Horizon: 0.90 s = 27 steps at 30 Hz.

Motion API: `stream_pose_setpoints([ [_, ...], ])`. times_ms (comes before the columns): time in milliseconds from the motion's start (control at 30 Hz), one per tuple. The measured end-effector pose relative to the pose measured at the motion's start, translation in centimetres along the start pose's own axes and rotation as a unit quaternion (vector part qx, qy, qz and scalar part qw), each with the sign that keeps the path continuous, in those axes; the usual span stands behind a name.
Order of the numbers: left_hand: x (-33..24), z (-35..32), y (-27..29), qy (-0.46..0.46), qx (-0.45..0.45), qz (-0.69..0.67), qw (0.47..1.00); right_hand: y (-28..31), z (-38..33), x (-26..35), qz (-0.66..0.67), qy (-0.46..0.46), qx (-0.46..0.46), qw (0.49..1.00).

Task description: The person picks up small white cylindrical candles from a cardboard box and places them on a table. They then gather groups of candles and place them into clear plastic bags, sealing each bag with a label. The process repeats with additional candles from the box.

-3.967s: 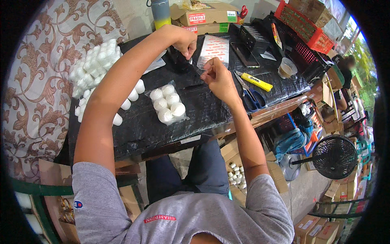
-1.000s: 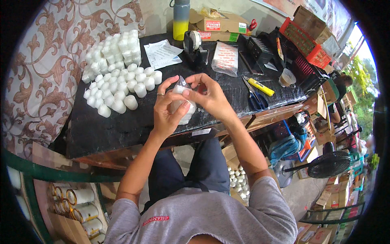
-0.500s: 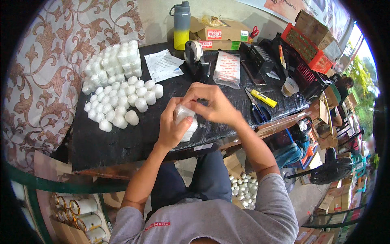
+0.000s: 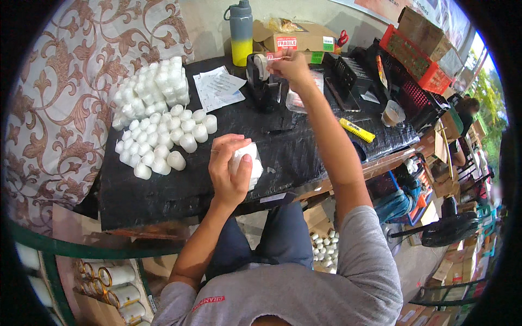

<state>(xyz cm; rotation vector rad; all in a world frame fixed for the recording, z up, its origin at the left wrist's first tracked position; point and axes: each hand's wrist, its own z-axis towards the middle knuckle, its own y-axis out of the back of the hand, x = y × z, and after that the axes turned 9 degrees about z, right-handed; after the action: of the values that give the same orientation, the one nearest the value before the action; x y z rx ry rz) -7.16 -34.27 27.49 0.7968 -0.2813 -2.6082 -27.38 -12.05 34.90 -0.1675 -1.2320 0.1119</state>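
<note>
My left hand (image 4: 229, 168) is wrapped round a pack of white candles (image 4: 253, 176) in clear plastic, held above the table's front edge. My right hand (image 4: 291, 68) reaches to the back of the table. Its fingers are pinched together beside the roll on a black tape dispenser (image 4: 264, 89); any tape between them is too small to make out. To the left of my left hand, loose white votive candles (image 4: 163, 133) with wicks stand grouped on the black table. Behind these are stacked plastic-wrapped packs of candles (image 4: 157, 81).
Papers (image 4: 217, 87), a grey-yellow bottle (image 4: 241, 35) and cardboard boxes (image 4: 296, 41) are at the back. A yellow cutter (image 4: 357, 130), a plastic cup (image 4: 392, 113) and a red crate (image 4: 416, 60) lie right. A black fan (image 4: 451, 224) stands beyond the table; a patterned curtain (image 4: 98, 81) hangs left.
My right hand has left the candle pack and moved up and away to the tape dispenser. My left hand keeps hold of the pack, now slightly lower.
</note>
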Motion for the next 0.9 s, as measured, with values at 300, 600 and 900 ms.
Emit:
stream_pose_setpoints([
  [300,-0.1,-1.2,-1.1,0.006,-0.058,-0.091,0.994,2.6,-9.0,-2.1,-0.124,-0.108,0.023,0.986],
  [600,-0.5,-2.2,-0.9,-0.067,-0.068,-0.013,0.995,-0.2,-13.9,3.6,-0.093,-0.242,0.136,0.956],
  [900,-2.0,-2.4,-2.1,-0.158,-0.125,-0.019,0.979,-3.2,-20.1,8.7,0.052,-0.4,0.168,0.9],
])
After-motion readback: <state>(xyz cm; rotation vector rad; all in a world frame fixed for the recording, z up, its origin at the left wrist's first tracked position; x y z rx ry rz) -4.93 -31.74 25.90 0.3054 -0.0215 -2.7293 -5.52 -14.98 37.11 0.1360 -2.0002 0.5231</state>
